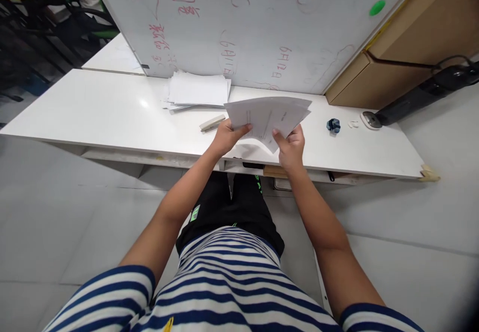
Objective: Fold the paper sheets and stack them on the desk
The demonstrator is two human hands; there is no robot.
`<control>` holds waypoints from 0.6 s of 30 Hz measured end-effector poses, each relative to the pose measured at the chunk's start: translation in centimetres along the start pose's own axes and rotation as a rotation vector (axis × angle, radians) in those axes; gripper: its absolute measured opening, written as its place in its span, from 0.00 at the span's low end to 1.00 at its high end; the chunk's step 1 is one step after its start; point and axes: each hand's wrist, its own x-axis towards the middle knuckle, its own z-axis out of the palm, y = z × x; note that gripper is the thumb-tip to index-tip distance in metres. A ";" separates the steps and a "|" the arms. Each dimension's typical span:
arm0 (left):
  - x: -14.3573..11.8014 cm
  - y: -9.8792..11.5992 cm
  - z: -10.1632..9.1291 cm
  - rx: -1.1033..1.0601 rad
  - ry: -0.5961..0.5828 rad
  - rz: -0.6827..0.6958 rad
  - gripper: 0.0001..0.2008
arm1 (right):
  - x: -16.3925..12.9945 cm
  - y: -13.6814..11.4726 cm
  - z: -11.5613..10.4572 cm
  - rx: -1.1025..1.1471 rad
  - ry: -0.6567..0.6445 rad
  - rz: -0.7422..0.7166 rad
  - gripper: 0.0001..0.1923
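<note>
Both my hands hold a small sheaf of white printed sheets (270, 113) just above the front of the white table (112, 117). My left hand (227, 136) grips the sheaf's left edge, thumb on top. My right hand (290, 145) pinches its lower right corner. The sheets are fanned slightly apart. A beige stapler (212, 123) lies on the table just left of my left hand. A larger stack of white paper (198, 90) rests behind it, against the whiteboard.
A whiteboard (262, 23) with red writing and a green magnet (376, 7) leans at the table's back. A blue binder clip (333, 125), small white bits and a black device (426, 92) lie at the right. A cardboard box (411, 38) stands behind.
</note>
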 end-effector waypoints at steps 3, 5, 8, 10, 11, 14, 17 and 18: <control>0.0 -1.1 -0.1 -0.031 0.045 -0.062 0.21 | -0.5 0.7 0.4 0.001 -0.073 0.169 0.24; 0.0 -1.4 -0.1 -0.001 0.049 -0.066 0.21 | -0.7 1.0 0.6 0.002 -0.072 0.264 0.24; -0.1 -1.4 0.1 0.042 0.035 -0.049 0.21 | -0.9 1.2 0.8 0.034 -0.030 0.292 0.24; 0.1 -1.6 0.5 0.053 0.029 -0.071 0.22 | -0.9 1.4 1.0 0.022 -0.039 0.293 0.24; 0.2 -1.7 0.7 0.061 0.023 -0.087 0.23 | -1.0 1.5 1.0 0.001 -0.052 0.293 0.24; 0.3 -2.0 0.9 0.115 0.003 -0.081 0.25 | -1.1 1.5 0.4 -0.122 -0.087 0.235 0.24; 0.0 -1.0 0.5 0.116 0.064 -0.061 0.29 | -1.2 0.9 -1.1 -0.340 -0.104 -0.007 0.25; -0.3 -0.3 0.3 0.068 0.082 -0.090 0.30 | -1.3 0.6 -1.6 -0.437 -0.108 -0.101 0.25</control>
